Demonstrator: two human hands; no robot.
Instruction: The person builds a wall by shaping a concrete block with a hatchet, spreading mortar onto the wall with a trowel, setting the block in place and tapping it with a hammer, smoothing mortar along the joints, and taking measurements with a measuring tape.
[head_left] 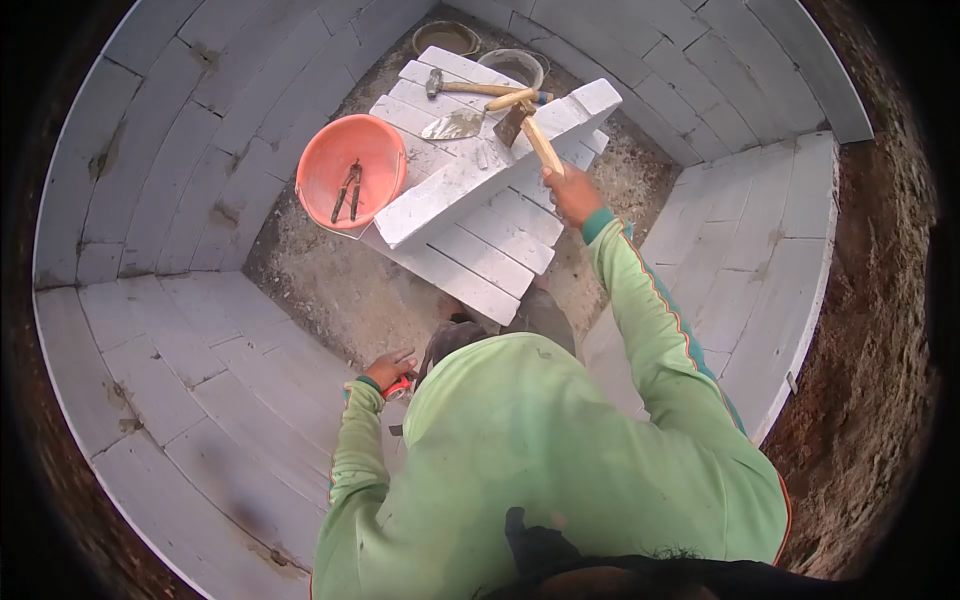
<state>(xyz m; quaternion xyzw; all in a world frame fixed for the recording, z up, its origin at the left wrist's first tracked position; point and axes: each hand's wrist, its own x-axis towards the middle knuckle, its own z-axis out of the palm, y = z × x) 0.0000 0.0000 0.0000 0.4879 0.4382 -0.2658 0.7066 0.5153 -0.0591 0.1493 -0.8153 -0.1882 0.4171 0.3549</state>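
My right hand (577, 195) is closed around the wooden handle of a hatchet (541, 146). The hatchet's dark head rests at the upper edge of a long white block (450, 190), which lies across a stack of similar blocks (470, 265). Low at my left side, my left hand (384, 370) is closed on a small red object that looks like a tape measure (397, 388), partly covered by the fingers. Beyond the long block lie a trowel (456, 125) with a wooden handle and a hammer (434, 84).
An orange bucket (315, 165) holding dark pincers (348, 190) stands left of the long block. Two round containers, one muddy (446, 39) and one greyish (515, 66), are behind the stack. Block walls (170, 150) enclose the dirt floor (310, 265), with bare earth (860, 330) outside.
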